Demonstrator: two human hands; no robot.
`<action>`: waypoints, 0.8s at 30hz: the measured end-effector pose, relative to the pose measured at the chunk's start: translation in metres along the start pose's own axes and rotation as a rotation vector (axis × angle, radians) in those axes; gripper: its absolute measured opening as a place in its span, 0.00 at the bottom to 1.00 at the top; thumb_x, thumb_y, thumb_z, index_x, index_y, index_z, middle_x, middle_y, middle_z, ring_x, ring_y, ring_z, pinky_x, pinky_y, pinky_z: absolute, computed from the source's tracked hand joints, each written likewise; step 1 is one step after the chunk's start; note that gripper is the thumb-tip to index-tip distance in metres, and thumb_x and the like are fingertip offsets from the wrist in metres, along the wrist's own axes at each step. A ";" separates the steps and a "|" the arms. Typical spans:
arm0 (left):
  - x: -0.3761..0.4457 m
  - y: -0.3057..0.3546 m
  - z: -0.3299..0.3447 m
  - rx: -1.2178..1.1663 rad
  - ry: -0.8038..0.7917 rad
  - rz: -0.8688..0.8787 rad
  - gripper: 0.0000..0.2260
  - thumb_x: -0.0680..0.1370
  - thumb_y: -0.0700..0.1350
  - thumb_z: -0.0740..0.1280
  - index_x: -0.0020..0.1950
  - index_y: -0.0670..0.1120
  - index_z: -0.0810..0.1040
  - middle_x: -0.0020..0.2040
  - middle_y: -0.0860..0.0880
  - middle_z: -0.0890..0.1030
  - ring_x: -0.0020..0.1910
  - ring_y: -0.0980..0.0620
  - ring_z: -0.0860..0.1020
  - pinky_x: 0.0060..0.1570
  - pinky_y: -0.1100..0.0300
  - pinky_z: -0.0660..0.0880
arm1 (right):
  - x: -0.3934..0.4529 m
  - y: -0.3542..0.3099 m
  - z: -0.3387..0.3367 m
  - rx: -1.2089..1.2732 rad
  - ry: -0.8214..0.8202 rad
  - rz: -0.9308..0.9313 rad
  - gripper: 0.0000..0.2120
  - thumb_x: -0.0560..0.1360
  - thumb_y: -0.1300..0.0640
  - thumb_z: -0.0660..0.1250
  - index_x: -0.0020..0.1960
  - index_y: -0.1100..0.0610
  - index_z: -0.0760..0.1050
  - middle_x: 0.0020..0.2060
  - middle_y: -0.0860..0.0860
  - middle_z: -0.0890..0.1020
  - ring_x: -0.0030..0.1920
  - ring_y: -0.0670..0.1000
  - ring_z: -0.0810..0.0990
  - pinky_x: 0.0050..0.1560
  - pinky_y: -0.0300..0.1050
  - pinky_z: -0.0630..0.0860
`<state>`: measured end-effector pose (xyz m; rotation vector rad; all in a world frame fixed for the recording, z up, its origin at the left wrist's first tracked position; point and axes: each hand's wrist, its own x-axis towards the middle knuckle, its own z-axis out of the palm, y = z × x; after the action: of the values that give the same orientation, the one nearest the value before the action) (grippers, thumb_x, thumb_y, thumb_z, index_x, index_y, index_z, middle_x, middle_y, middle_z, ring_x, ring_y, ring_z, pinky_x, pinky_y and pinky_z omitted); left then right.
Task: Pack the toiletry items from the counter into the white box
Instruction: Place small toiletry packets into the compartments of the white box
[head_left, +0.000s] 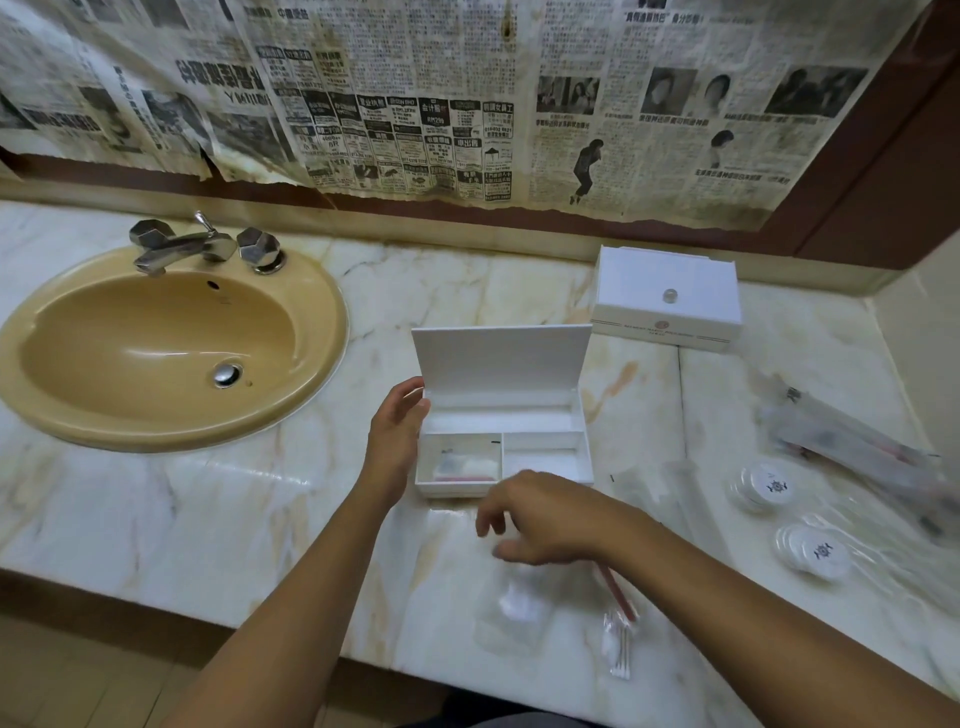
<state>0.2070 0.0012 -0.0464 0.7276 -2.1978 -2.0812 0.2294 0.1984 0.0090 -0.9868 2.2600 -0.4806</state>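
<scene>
The left hand (397, 431) rests relaxed against the left wall of the open white box (504, 447) — smooth plastic, lid upright — while the right hand (540, 519), loosely curled and empty, hovers over crinkly clear packets (511, 608); round white lids (813, 551) to its right bear an unreadable dark emblem.

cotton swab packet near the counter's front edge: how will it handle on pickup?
The cotton swab packet looks like thin clear film around a few sticks, so probably very light and crinkly, sagging where unsupported. The glossy wrap on the polished marble counter may slide before a pinch closes. Lying flat, it seems unlikely to roll.
</scene>
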 end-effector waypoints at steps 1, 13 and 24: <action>-0.001 -0.001 0.001 0.006 0.013 0.002 0.12 0.82 0.42 0.62 0.63 0.52 0.77 0.61 0.49 0.80 0.60 0.50 0.78 0.61 0.51 0.75 | -0.004 0.003 0.005 -0.052 -0.071 0.021 0.14 0.72 0.55 0.69 0.58 0.48 0.77 0.51 0.46 0.79 0.51 0.48 0.76 0.50 0.45 0.75; -0.005 0.001 0.010 0.009 0.085 0.010 0.12 0.83 0.42 0.61 0.65 0.51 0.75 0.62 0.50 0.78 0.61 0.49 0.76 0.58 0.58 0.74 | -0.004 0.013 0.042 -0.300 -0.034 -0.058 0.20 0.70 0.68 0.65 0.59 0.54 0.75 0.52 0.52 0.74 0.55 0.56 0.72 0.45 0.45 0.62; -0.007 0.001 0.012 -0.005 0.098 0.010 0.13 0.83 0.41 0.61 0.65 0.49 0.75 0.63 0.50 0.77 0.62 0.51 0.74 0.60 0.57 0.71 | -0.002 0.003 0.022 -0.126 0.040 0.040 0.05 0.72 0.58 0.70 0.47 0.53 0.76 0.47 0.51 0.78 0.48 0.54 0.76 0.42 0.46 0.71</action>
<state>0.2086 0.0143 -0.0444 0.7976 -2.1399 -2.0006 0.2433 0.1998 -0.0077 -1.0000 2.3648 -0.3473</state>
